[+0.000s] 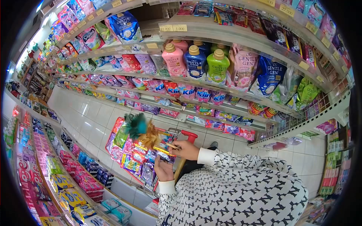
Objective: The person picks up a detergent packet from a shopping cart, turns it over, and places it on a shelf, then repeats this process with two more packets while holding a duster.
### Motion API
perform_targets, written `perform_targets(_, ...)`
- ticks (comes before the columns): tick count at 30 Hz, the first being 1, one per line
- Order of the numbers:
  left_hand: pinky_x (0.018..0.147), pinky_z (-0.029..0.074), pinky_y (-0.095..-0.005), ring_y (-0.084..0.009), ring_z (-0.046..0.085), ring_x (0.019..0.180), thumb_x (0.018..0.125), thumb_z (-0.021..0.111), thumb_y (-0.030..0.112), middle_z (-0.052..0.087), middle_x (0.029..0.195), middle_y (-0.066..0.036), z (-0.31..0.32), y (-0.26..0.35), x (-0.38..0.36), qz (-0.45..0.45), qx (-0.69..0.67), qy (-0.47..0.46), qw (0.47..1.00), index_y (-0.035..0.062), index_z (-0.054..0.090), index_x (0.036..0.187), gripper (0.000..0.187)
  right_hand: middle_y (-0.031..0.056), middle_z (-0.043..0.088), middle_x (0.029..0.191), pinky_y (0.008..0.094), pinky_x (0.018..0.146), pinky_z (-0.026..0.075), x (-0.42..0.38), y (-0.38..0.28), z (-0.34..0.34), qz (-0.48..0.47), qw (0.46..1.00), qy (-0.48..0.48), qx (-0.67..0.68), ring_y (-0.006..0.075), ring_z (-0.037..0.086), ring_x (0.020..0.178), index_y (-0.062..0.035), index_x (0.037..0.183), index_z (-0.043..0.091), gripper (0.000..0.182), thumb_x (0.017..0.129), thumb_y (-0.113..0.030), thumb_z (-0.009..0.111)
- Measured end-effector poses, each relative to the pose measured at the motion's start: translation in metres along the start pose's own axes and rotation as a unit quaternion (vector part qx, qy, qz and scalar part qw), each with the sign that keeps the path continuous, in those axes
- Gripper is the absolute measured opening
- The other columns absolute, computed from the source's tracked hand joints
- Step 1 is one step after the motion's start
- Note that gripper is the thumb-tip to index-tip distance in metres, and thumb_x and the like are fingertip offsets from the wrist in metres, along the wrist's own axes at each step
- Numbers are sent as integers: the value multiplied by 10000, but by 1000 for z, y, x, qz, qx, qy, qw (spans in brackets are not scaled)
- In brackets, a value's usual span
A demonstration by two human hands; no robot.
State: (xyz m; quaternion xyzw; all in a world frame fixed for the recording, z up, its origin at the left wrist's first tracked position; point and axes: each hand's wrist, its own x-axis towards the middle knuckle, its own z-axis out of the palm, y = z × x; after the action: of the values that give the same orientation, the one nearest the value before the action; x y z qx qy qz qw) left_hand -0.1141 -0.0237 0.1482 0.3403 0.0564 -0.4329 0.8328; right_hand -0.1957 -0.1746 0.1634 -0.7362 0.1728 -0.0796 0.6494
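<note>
My right hand (186, 150) grips the thin wooden handle (172, 145) of a feather duster. Teal feathers (136, 125) and golden-brown feathers (150, 135) spread from its far end, over the cart. Lower down, my left hand (164, 170) has its fingers at the near edge of a dark packet with a yellow band (164, 153) and appears to hold it. Beneath both lies a shopping cart (108, 145) with a red rim, filled with colourful packets (132, 164). The cart's red handle end (189, 136) is beside my right hand.
Shelves of detergent rise ahead, with pink (174, 62), blue (195, 64) and green bottles (217, 67) and several pouches. Another shelf with pink packs (86, 182) runs along the lower left. Pale tiled floor (81, 113) shows between them. A wire-mesh shelf end (294, 120) stands right.
</note>
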Motion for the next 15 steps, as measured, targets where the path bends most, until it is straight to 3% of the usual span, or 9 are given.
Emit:
perform_targets(4,1059,374,-413,-241,491,1232,961,523,381,527,1328,-115,-20,-4,8,-14,-2,38,999,44,452,1350,519,99,680,920,308,772,498,-10,-46,-4,7,999,-24,-48,185,653,855,-3,1033,641,210,921,-179,658)
perform_targets(7,1077,362,-438,-265,476,1259,971,475,454,504,1378,-138,-24,1,5,-57,-122,-48,990,64,455,1355,548,110,675,877,315,737,495,-7,-22,12,-67,997,-49,2,219,661,825,-11,1029,647,215,917,-195,658)
perform_targets(8,1086,370,-467,-317,468,1290,959,455,456,502,1378,-179,-22,1,3,-71,-197,-71,975,53,446,1361,569,101,650,810,314,702,486,-9,-23,18,-137,990,-29,-16,195,637,770,-19,1010,649,221,938,-228,642)
perform_targets(11,1136,317,-473,-339,393,1371,943,430,512,423,1471,-204,-12,1,-5,-15,-187,-75,979,44,384,1434,679,97,615,767,310,693,481,-18,-29,20,-39,987,-151,-29,167,593,728,-20,1000,647,260,962,-276,620)
perform_targets(13,1165,260,-496,-329,296,1443,929,397,547,322,1548,-195,-7,3,-1,79,-153,-120,978,71,274,1519,768,81,598,768,297,687,477,-23,-29,15,-51,989,-141,-20,128,550,722,-5,993,642,304,984,-305,595)
perform_targets(14,1161,256,-505,-322,278,1453,933,390,538,294,1568,-176,-10,6,5,89,-238,-151,955,94,279,1526,749,76,600,767,295,685,476,-21,-22,14,-64,989,-134,-21,120,551,725,-1,1003,645,309,986,-305,591)
perform_targets(15,1160,255,-501,-319,256,1462,937,387,537,282,1580,-147,-7,12,3,126,-171,-118,970,109,298,1522,730,70,601,767,292,683,475,-20,-16,18,-75,988,-138,-18,113,552,727,2,1013,648,315,989,-305,587)
